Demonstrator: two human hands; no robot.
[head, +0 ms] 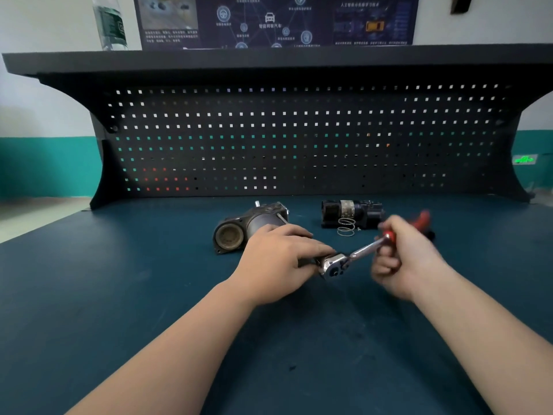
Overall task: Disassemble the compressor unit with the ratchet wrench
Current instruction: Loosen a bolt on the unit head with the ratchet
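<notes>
Right hand [401,259] grips ratchet wrench [353,256]; left hand [278,262] pinches head; compressor unit [248,226] behind.

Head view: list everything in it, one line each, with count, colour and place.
compressor unit: one, grey metal, on the bench behind the left hand.
black part: one, black with a silver band, right of the compressor unit.
spring: one, silver, lying in front of the black part.
ratchet wrench: one, chrome with red handle, held between both hands.
bench: one, dark blue top.
pegboard: one, black, behind the bench.
bottle: one, clear, on the top shelf.
poster: one, dark blue, on the wall.
left hand: at the wrench head.
right hand: grips the handle.
</notes>
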